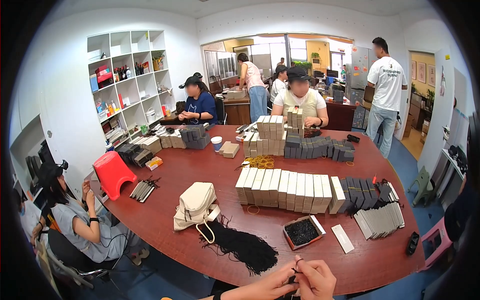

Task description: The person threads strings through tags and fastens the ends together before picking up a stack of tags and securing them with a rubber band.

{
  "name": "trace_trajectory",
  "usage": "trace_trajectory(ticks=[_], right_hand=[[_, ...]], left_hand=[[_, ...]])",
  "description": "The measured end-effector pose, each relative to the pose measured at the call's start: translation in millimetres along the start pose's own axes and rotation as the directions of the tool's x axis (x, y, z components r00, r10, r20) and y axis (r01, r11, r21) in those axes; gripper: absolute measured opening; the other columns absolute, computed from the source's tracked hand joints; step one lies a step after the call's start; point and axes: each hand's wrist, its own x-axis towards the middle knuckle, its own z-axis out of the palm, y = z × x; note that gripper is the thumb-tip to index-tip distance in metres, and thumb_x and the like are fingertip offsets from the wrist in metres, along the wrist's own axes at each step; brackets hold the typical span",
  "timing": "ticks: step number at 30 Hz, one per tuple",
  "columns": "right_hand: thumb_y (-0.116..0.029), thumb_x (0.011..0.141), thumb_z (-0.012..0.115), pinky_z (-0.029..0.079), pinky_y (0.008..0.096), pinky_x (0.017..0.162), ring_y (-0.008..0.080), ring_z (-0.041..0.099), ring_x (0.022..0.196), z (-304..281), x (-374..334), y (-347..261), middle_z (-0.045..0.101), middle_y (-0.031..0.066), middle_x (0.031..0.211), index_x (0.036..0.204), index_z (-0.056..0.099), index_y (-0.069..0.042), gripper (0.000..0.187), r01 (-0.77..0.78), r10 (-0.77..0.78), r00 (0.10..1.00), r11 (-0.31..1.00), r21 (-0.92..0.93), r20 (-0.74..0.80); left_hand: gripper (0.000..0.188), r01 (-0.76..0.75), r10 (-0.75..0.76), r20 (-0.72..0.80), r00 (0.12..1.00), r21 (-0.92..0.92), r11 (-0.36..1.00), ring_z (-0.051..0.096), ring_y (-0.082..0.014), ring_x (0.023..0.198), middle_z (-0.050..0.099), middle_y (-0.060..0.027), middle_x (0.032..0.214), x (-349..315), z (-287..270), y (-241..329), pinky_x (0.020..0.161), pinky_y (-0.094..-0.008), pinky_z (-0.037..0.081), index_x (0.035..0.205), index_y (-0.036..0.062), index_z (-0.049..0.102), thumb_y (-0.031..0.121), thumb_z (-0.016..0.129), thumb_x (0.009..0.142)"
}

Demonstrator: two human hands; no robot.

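My left hand [280,282] and my right hand [319,278] meet at the table's near edge, fingers pinched together. Between the fingertips runs a thin black cord [298,261], which both hands appear to grip; its lower part is hidden. Just beyond them is a small open box [321,231] filled with small black pieces [303,233]. To its right lies a flat, pale rectangular card [342,238]. A thick bundle of black cords [245,248] spreads to the left, beside a cream cloth bag [195,206].
Rows of pale stacked cards [282,189] and dark stacks [360,192] stand across the red-brown table [200,165]. Fanned cards [380,220] and a black object [412,243] lie at right. A red stool [114,172] rests at left. Several people sit or stand around.
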Motion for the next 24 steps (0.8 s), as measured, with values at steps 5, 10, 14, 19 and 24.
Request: trace_trajectory(ticks=[5,10,14,19,24], right_hand=[[0.01,0.078,0.055,0.047,0.0268,0.066,0.0228,0.058,0.071,-20,10,4,0.056,0.015,0.09,0.102,0.063,-0.002,0.027,-0.042,0.039,0.998,0.997,-0.061,-0.044],[-0.001,0.085,0.053,0.042,0.0237,0.06,0.0107,0.051,0.064,-29,12,31,0.051,0.0046,0.08,0.087,0.055,-0.002,0.002,-0.378,0.495,0.853,0.805,0.457,-0.167],[0.004,0.087,0.05,0.045,0.0223,0.06,0.0099,0.056,0.067,-29,14,64,0.056,0.0075,0.088,0.094,0.057,0.003,0.01,-0.437,0.551,0.832,0.729,0.526,-0.073],[-0.003,0.089,0.053,0.04,0.0314,0.096,0.0232,0.051,0.113,-12,-6,112,0.049,0.0145,0.124,0.127,0.044,0.004,0.04,-0.661,0.631,0.738,0.602,0.448,0.241],[-0.007,0.085,0.056,0.038,0.0364,0.098,0.0349,0.048,0.117,-15,-24,78,0.047,0.0212,0.126,0.13,0.042,0.001,0.048,-0.391,0.413,0.879,0.91,-0.136,0.24]], left_hand=[[0.02,0.201,-0.208,-0.05,0.977,-0.121,0.972,0.054,-0.0263,0.088,0.054,-0.014,0.096,2,18,8,0.076,-0.0341,0.043,0.111,0.0009,0.048,0.006,0.042,0.092],[0.02,0.315,-0.315,-0.015,0.949,0.066,0.947,0.054,-0.0266,0.076,0.055,-0.0146,0.087,4,30,13,0.069,-0.0328,0.043,0.11,0.0006,0.047,0.009,0.041,0.094],[0.021,0.379,-0.375,0.084,0.923,-0.354,0.855,0.055,-0.0196,0.076,0.056,-0.0107,0.086,7,49,-3,0.07,-0.0293,0.044,0.111,0.0029,0.051,0.015,0.043,0.096],[0.045,0.336,-0.351,0.156,0.923,-0.77,0.542,0.042,-0.0089,0.067,0.046,-0.0005,0.076,16,54,-23,0.065,-0.0215,0.037,0.116,0.0043,0.045,0.04,0.024,0.1],[0.032,-0.029,-0.668,-0.043,0.743,-0.999,0.033,0.054,-0.0225,0.09,0.055,-0.0081,0.095,29,35,-50,0.086,-0.0369,0.044,0.106,0.0083,0.046,0.036,0.033,0.099]])
